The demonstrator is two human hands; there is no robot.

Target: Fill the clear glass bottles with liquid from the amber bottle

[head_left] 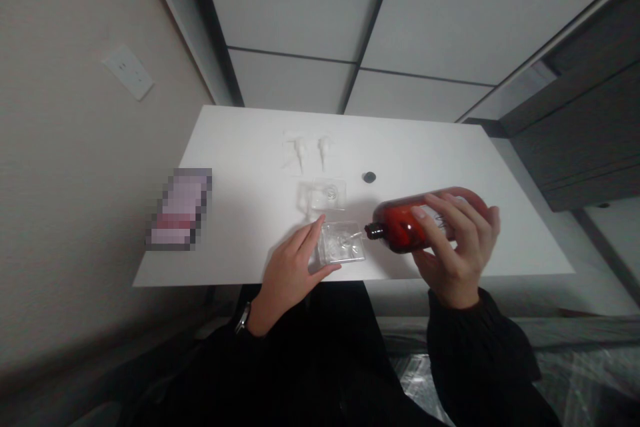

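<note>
My right hand [460,240] is wrapped round a large amber bottle [400,213] with a pale label. The bottle is tilted nearly onto its side, its uncapped black-looking neck pointing left. From the mouth a thin clear stream seems to run into a clear square container [345,255] on the table. My left hand [293,267] holds that container at its left side, thumb along the front and fingers at the back. Just behind stands a second clear container [327,197]. A small black cap [369,177] lies behind the bottle.
Two white pump tops [300,150] lie toward the back of the white table [240,147]. At the left edge there is a pixelated pinkish object [183,207]. A wall with an outlet [129,72] rises on the left, and white panels [300,7] stand behind the table.
</note>
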